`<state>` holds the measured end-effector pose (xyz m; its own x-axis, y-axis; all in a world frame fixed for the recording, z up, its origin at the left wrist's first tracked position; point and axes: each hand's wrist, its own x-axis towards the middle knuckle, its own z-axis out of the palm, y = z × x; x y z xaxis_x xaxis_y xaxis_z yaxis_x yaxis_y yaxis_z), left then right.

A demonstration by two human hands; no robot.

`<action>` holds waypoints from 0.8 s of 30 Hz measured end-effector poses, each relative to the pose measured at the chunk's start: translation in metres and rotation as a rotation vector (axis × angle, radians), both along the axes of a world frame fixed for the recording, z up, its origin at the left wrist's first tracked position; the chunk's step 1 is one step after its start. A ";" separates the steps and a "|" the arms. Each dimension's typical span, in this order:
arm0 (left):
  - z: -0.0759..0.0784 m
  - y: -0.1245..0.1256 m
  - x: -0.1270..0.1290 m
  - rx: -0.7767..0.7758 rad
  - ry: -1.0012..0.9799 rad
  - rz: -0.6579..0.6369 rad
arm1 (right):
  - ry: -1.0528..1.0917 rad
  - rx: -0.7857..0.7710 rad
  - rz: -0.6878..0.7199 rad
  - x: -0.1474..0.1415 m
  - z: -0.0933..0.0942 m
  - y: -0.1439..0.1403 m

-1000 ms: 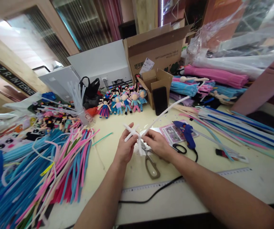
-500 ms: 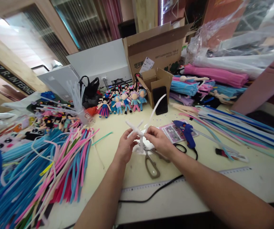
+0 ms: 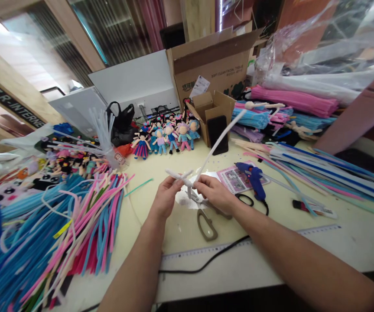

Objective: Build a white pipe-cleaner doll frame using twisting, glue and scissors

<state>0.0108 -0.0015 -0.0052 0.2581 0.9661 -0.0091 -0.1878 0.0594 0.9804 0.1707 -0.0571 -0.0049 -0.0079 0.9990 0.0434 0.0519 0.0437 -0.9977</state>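
A: Left hand?
B: Pinched shut on the white figure, thumb and fingertips at its crossed limbs, just above the table.
A: Right hand?
B: Closed too, gripping a white stem where it meets the figure. Free end running up toward 1 o'clock, past the phone.
A: Directly under the hands?
B: Scissors, at 6 o'clock of the right hand, lying flat. Black cord curving below them, ruler alongside.
A: At 3 o'clock?
B: Blue glue gun, lying on a pink card, near the right hand but apart.
A: Farther off?
B: Dolls lined up at 12 o'clock, by a small box. Heaped blue and pink stems at 9 o'clock. More stems spread at 3 o'clock.
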 end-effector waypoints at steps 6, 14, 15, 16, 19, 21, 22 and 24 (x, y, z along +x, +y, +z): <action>0.002 -0.003 0.000 0.008 -0.038 -0.061 | 0.365 -0.152 0.118 -0.002 -0.005 0.003; 0.005 -0.008 0.005 0.066 0.107 0.116 | -0.054 0.208 -0.187 0.006 -0.005 0.004; 0.004 -0.009 0.006 0.048 0.158 0.139 | -0.149 0.277 -0.225 0.007 -0.005 0.004; 0.002 -0.010 0.006 0.017 0.199 0.126 | -0.228 0.338 -0.247 0.008 -0.005 0.003; 0.000 -0.012 0.008 -0.096 0.215 -0.053 | -0.381 0.466 -0.247 0.007 -0.007 0.003; 0.000 -0.013 0.009 -0.161 0.160 -0.109 | -0.436 0.513 -0.221 0.005 -0.009 0.003; 0.000 -0.013 0.010 -0.189 0.132 -0.110 | -0.453 0.525 -0.210 0.004 -0.010 0.003; 0.000 -0.012 0.011 -0.239 0.086 -0.090 | -0.469 0.528 -0.201 0.003 -0.012 0.003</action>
<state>0.0213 -0.0139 -0.0047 0.3313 0.9070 -0.2600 -0.0883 0.3042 0.9485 0.1736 -0.0536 -0.0169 0.0368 0.8301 0.5564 0.5261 0.4573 -0.7170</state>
